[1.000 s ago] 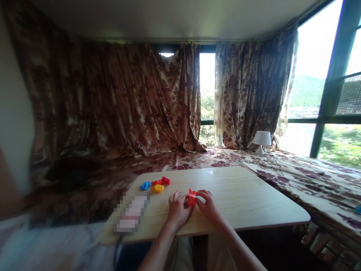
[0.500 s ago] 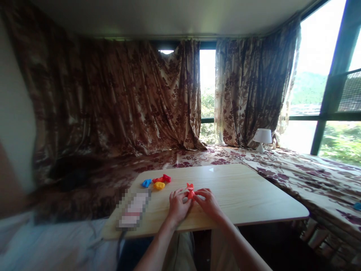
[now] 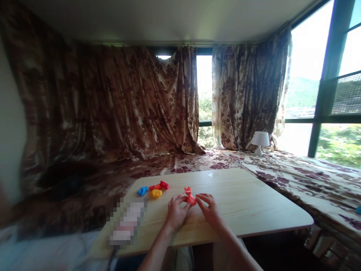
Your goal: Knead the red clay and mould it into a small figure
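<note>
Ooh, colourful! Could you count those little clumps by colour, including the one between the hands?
Blue crumpled, soft-looking clump: 1
Yellow crumpled, soft-looking clump: 1
Red crumpled clump (possibly two touching pieces): 1
Coral-red narrow-waisted clump, between left hand and right hand: 1
Total: 4, taking the red as one

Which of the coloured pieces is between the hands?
The coral piece, between the left hand and right hand; the blue, yellow and red ones lie grouped farther left, apart from both.
</note>
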Available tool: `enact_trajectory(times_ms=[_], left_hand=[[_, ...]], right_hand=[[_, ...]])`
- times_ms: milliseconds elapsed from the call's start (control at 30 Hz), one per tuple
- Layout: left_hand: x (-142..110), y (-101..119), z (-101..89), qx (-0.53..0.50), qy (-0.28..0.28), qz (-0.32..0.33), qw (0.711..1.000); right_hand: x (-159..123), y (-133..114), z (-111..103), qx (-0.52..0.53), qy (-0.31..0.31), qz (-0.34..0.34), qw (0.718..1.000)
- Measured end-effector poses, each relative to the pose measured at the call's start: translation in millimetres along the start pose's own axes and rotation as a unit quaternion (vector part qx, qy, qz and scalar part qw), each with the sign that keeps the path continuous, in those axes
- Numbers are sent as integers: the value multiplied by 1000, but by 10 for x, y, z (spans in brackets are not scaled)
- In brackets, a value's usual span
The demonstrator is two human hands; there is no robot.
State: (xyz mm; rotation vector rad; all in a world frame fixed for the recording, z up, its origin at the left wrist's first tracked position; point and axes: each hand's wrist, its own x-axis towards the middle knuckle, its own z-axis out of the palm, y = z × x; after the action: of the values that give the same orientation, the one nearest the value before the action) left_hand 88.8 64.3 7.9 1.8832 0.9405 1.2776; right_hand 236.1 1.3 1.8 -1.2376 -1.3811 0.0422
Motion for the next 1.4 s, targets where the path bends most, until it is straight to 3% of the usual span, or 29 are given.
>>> enact_trajectory(times_ms=[333, 600, 767, 933, 1133, 1300, 1400], left_hand=[[16, 61, 65, -79, -33, 1, 996], [-34, 48, 60, -67, -43, 12, 997], [-44, 51, 86, -51, -34, 24, 998], [-27, 114, 35, -85, -12, -20, 996], [-33, 179, 19, -123, -37, -32, 991], [-43, 191, -3, -154, -77, -15, 985], [-39, 187, -18, -152, -72, -23, 985]], right_hand=[[-3, -100, -27, 21, 0, -13, 1000], [2, -56, -10, 40, -3, 63, 997], [10, -60, -27, 36, -15, 39, 998], [2, -73, -29, 26, 28, 4, 999], [-20, -212, -24, -26, -14, -64, 997], [-10, -231, -37, -26, 2, -60, 998], [-13, -219, -39, -31, 7, -61, 998]])
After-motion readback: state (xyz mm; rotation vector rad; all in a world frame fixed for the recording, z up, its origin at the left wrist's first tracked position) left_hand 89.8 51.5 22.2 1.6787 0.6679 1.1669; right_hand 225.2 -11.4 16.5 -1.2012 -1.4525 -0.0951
